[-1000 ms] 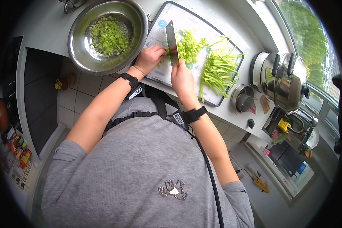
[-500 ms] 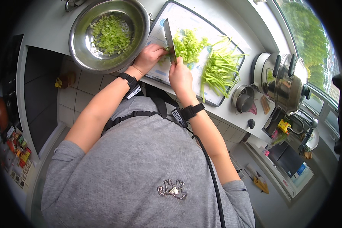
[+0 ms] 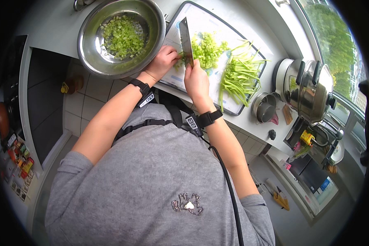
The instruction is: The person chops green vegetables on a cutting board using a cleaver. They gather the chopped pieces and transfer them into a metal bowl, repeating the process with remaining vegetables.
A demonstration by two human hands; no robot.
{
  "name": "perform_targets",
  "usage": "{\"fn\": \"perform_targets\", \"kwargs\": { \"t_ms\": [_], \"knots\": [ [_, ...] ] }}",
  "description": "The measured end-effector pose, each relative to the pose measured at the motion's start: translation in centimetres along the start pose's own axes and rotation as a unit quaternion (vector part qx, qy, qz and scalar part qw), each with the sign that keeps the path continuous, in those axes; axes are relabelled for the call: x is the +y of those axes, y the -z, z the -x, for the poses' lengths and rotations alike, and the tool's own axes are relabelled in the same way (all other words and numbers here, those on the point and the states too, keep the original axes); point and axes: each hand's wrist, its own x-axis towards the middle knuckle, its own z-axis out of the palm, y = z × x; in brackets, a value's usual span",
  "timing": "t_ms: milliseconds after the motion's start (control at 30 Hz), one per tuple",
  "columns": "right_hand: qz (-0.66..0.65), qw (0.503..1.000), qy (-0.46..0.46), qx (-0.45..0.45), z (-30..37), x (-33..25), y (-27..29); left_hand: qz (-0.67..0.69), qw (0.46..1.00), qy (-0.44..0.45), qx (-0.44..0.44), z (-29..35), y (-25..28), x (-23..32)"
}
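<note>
My right hand [image 3: 197, 82] is wrapped round the handle of a kitchen knife [image 3: 186, 39], whose broad blade points away from me over a white cutting board [image 3: 201, 20] with a dark rim. Close by the blade's left side, the fingers of my left hand [image 3: 162, 63] are bent together on thin green stalks; only their ends show. A pile of chopped green stalks [image 3: 209, 51] lies just right of the blade. Farther right, a bundle of long uncut green stalks [image 3: 240, 76] rests across the board. On the left, a steel bowl [image 3: 83, 57] holds more chopped green pieces [image 3: 123, 37].
Right of the board on the light counter [image 3: 250, 123] stand a small metal pot [image 3: 264, 108] and a large lidded steel pot [image 3: 313, 92] beside the window. A sink area with a faucet lies beyond. An amber bottle [image 3: 72, 85] is below the counter at left.
The whole view has shifted slightly to the right. Both hands stay in nearly the same places on the board, and the knife has moved only a little.
</note>
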Motion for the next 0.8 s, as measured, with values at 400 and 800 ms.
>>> {"fn": "perform_targets", "kwargs": {
  "t_ms": [400,800],
  "knots": [
    [-0.009,1.000,0.004,0.007,-0.3,-0.6,-0.4,0.007,1.000,-0.012,-0.007,1.4,0.7,0.1],
    [0.002,1.000,-0.003,-0.020,-0.3,-0.8,-0.7,0.016,0.999,0.028,0.012,1.9,0.7,0.1]
  ]
}}
